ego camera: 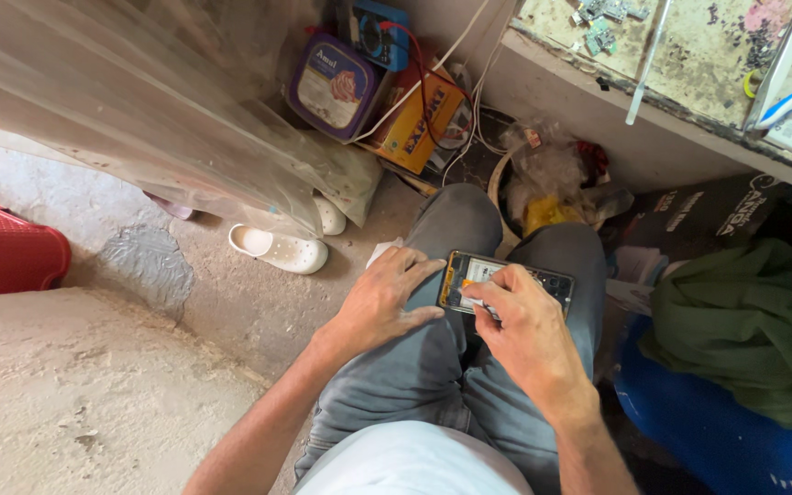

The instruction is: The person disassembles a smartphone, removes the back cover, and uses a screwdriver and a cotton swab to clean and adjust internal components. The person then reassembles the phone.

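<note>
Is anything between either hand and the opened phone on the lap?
Nothing visible. The left hand touches the opened phone's left edge, and the right hand lies over its lower part, fingertips on the exposed inside. Whether it grips a tool cannot be told.

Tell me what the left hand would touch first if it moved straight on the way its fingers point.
Probably the opened phone on the lap: the left hand already rests at its near edge, fingers pointing across it.

Bare floor (258,302) left of knees free; bin (506,197), possibly full, blocks ahead; green cloth (753,321) crowds right.
</note>
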`<state>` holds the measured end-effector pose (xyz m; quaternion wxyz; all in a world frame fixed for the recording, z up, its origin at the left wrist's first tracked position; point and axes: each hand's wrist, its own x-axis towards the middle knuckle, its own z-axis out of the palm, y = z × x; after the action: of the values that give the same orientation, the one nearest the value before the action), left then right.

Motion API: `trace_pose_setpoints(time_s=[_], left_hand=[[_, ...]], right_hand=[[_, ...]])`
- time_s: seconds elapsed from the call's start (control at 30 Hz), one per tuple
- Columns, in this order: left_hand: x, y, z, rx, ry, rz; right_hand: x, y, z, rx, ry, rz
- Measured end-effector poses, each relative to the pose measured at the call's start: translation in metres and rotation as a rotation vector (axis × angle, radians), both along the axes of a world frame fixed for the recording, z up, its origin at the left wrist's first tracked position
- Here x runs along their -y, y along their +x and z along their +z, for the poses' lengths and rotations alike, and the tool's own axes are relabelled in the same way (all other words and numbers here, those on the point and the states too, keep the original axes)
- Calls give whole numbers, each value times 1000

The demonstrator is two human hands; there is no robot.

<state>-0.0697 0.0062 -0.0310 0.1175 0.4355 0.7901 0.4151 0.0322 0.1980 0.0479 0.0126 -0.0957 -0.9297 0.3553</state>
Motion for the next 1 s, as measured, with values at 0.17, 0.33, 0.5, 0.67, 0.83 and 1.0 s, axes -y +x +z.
trace_pose_setpoints(time_s=[0.17, 0.33, 0.5, 0.67, 0.83, 1.0], left_hand=[[-1, -1, 1, 12, -6, -3], [0, 0, 4, 19, -7, -1], [1, 1, 5, 39, 5, -9], [3, 2, 4, 9, 8, -3], [5, 2, 3, 10, 15, -5], [6, 2, 3, 17, 18, 10]], right_hand=[[-2, -7, 6, -18, 50, 82], [-3, -22, 16, 222, 71, 94], [-9, -35, 22, 178, 84, 304], [-10, -43, 22, 246, 172, 367], [-12, -43, 20, 195, 188, 440], [-18, -38, 24, 44, 88, 433]])
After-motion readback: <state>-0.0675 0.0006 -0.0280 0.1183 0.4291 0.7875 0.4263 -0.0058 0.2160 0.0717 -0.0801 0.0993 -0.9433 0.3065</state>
